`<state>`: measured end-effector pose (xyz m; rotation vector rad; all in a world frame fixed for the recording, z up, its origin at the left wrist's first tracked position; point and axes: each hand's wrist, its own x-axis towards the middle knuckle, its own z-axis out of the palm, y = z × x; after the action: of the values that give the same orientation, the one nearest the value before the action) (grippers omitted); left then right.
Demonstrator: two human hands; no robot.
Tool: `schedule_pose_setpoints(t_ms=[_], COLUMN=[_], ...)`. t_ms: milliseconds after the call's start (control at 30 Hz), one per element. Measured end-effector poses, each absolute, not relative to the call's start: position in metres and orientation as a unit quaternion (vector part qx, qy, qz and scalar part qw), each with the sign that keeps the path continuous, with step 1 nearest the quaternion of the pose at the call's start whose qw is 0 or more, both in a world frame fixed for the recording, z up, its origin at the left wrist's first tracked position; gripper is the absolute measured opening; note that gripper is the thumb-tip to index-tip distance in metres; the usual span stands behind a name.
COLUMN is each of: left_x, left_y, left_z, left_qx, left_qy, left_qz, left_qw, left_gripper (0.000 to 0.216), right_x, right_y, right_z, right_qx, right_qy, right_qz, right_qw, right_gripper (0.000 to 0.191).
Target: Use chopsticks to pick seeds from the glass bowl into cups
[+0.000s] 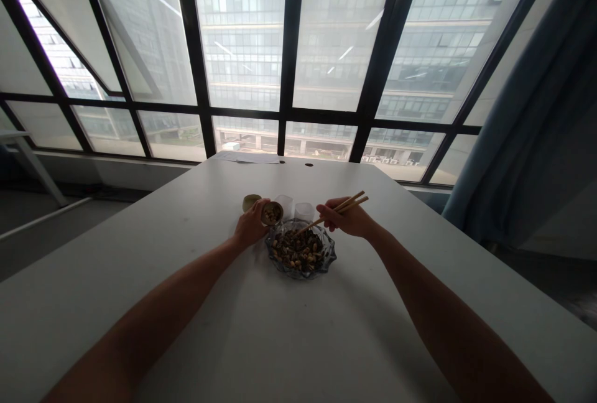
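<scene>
My left hand [250, 227] grips a small round cup [272, 213], tilted toward me beside the rim of a glass bowl [332, 258]; some light pieces show inside it. In my right hand [342, 216] is a pair of chopsticks [345, 205], their tips down at the far side of the bowl's contents. Mixed nuts or seeds, dark and tan, fill the bowl [301, 252]; their exact kind is too small to tell. Behind my left hand stands another small yellowish cup [252, 201]. Two translucent cups [305, 211] stand just beyond the bowl.
The white table [186, 303] reaches to the windows, with papers [247, 157] and two dark round holes [309, 165] at its far end. A blue curtain [508, 123] hangs at the right. Part of another white table [32, 160] shows at the left.
</scene>
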<state>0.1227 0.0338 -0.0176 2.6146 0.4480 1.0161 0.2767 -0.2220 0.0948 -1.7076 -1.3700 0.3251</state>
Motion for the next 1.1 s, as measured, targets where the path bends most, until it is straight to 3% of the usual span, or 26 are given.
schedule_pose_setpoints(t_ms=[467,767,900,1100], left_x=[0.121,0.125,0.125,0.124], left_y=[0.03,0.035,0.036,0.034], left_z=[-0.014,-0.019,-0.019,-0.018], left_qx=[0.916,0.91,0.91,0.912], left_qy=[0.176,0.177,0.183,0.186], left_qz=[0.339,0.36,0.357,0.346], left_qw=[0.12,0.103,0.105,0.115], left_gripper=[0.073,0.074,0.075,0.075], right_x=[0.274,0.277,0.28,0.288], right_y=[-0.219,-0.221,-0.221,-0.216], right_z=[0.09,0.093,0.095,0.096], right_qx=[-0.683,-0.682,-0.674,-0.616], right_qy=[-0.572,-0.542,-0.512,-0.418], right_qz=[0.154,0.162,0.158,0.145], right_qw=[0.427,0.463,0.509,0.652], right_gripper=[0.053,0.057,0.059,0.06])
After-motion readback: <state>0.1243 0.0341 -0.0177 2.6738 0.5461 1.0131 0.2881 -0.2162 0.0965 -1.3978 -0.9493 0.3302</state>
